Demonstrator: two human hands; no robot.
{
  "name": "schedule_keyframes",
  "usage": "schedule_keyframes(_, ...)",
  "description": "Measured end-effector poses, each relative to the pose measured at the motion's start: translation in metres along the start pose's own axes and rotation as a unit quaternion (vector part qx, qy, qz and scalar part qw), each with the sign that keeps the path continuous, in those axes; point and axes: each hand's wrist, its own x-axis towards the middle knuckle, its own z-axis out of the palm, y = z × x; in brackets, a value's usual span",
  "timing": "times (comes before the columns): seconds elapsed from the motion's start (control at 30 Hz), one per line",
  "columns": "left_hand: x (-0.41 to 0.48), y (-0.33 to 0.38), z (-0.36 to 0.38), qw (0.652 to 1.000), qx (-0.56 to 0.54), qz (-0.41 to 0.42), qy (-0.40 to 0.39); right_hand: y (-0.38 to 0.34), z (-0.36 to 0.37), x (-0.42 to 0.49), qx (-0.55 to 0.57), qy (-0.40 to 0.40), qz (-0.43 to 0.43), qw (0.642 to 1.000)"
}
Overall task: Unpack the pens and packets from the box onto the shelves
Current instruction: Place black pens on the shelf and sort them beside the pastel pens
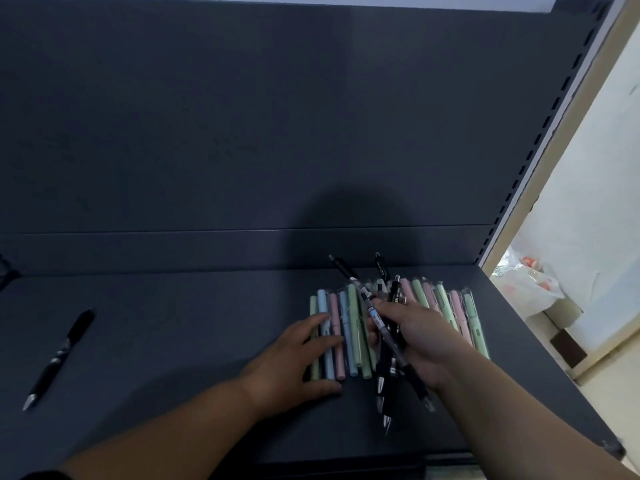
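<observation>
lower centre: left hand [294, 358], fingers spread, presses clear packet of pastel pens [353, 317] on dark grey shelf [173, 323]; right hand [420, 341] clamps black plastic pens [381, 379], best laid alongside.

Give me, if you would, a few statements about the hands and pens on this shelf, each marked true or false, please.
1. The right hand grips a bunch of black pens. True.
2. The left hand hovers clear of the pastel pens. False: its fingers rest on the left group of them.
3. A single black pen lies apart, far to the left on the shelf. True.
4. The pastel pens are all blue. False: green, blue and pink ones show.
5. The pastel pens stand upright. False: they lie flat, side by side.
</observation>
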Motion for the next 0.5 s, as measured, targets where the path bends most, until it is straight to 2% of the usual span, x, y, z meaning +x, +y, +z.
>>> schedule_keyframes(0.1, 0.007, 0.000, 0.000, 0.999, -0.022, -0.014, 0.021, 0.002, 0.001, 0.001, -0.013, -0.010, 0.000, 1.000)
schedule_keyframes(0.2, 0.005, 0.002, -0.005, 0.993, -0.103, -0.042, 0.034, 0.001, 0.003, -0.001, -0.016, -0.028, -0.002, 0.999)
schedule_keyframes(0.3, 0.011, 0.012, -0.020, 0.961, -0.194, -0.106, 0.168, -0.002, 0.010, -0.001, -0.016, -0.063, 0.018, 0.998)
schedule_keyframes(0.37, 0.018, 0.024, -0.036, 0.905, -0.300, -0.196, 0.228, -0.004, 0.018, 0.000, -0.016, -0.099, 0.050, 0.994)
schedule_keyframes(0.4, 0.021, 0.029, -0.045, 0.861, -0.384, -0.241, 0.231, -0.003, 0.022, 0.000, -0.018, -0.124, 0.072, 0.989)
schedule_keyframes(0.5, 0.023, 0.033, -0.070, 0.678, -0.651, -0.297, 0.167, 0.002, 0.040, 0.002, -0.009, -0.206, 0.149, 0.967)
